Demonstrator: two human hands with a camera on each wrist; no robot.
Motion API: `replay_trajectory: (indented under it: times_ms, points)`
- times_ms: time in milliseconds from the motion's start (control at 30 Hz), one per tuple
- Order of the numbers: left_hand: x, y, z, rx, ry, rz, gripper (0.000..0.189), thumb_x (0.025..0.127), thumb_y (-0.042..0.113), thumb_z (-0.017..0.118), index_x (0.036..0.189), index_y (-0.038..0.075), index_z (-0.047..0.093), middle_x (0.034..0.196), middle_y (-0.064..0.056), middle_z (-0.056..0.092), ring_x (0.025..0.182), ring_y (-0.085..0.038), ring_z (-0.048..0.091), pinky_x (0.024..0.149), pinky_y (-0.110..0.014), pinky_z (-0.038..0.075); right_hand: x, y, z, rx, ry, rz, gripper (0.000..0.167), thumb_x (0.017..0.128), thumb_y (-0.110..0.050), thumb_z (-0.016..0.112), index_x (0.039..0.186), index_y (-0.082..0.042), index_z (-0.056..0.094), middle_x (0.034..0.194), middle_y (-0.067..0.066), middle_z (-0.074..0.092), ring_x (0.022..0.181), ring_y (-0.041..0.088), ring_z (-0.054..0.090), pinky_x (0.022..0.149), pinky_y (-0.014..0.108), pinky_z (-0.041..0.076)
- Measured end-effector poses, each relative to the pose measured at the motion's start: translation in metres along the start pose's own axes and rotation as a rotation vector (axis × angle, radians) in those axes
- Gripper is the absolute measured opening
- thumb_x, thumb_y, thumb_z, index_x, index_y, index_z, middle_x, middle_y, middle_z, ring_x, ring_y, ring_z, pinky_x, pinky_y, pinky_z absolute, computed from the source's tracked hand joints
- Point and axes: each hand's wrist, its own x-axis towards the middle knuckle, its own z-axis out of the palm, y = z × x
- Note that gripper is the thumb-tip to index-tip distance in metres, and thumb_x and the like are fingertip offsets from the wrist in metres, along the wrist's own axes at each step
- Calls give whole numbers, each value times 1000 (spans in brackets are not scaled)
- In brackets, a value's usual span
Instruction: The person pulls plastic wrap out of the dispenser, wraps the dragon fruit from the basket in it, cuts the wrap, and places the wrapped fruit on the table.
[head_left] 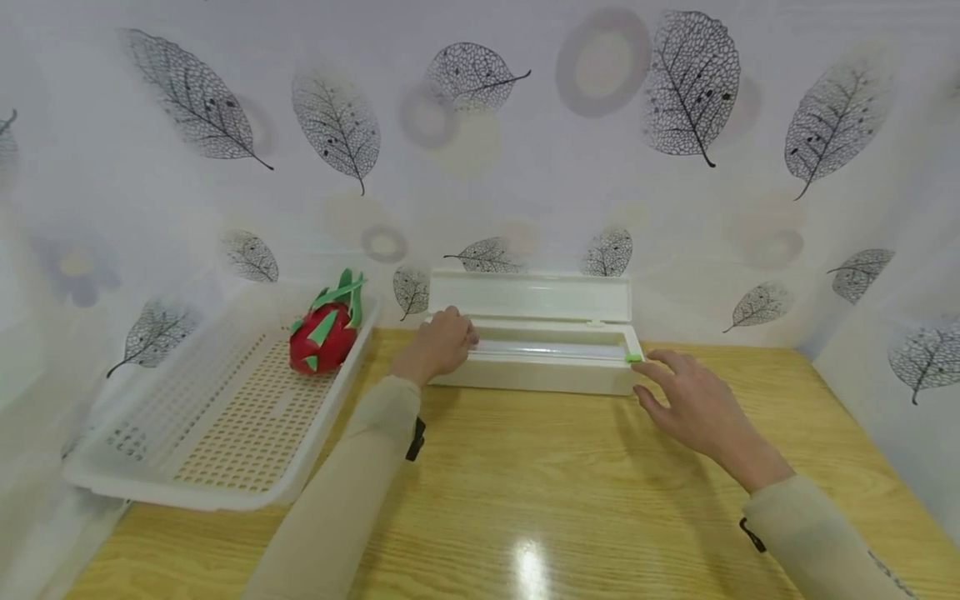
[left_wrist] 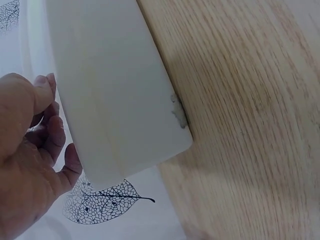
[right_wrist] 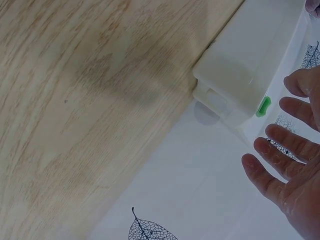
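Note:
A white cling film dispenser (head_left: 540, 379) stands at the back of the table with its lid (head_left: 532, 297) raised. The clear film roll (head_left: 540, 346) lies inside, and a green slide cutter (head_left: 633, 358) sits at the right end. My left hand (head_left: 442, 342) is over the dispenser's left end, fingers bent; thumb and forefinger pinch the film at the front edge, though the film is too clear to make out between them. Beside the right end, my right hand (head_left: 690, 400) is spread, its fingertips close to the green cutter (right_wrist: 263, 106) and holding nothing.
At the left, a white perforated plastic basket (head_left: 187, 492) holds a red toy dragon fruit (head_left: 322, 342) with green leaves. The wooden table (head_left: 525, 483) extends in front of the dispenser. A leaf-patterned sheet (head_left: 525, 200) hangs behind it.

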Motion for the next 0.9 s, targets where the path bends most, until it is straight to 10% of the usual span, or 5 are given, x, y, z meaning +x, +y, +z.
replay_trajectory:
  times_ms: [300,900]
  points:
    - [-2,6,-6,-11,59,-8,22,107,21,51,119,6,62,114,-11,63,100,-27,65,90,-43,59,28,-3,5,8,12,-17,30,86,-11,78,114,-2,74,116,24,70,103,45,67,76,58,58]
    - [2,8,-3,24,122,-7,22,108,21,50,113,3,61,102,-11,69,88,-24,67,77,-38,61,104,-20,29,-14,-275,58,41,90,-35,78,117,-4,75,116,20,71,104,42,65,74,56,58]
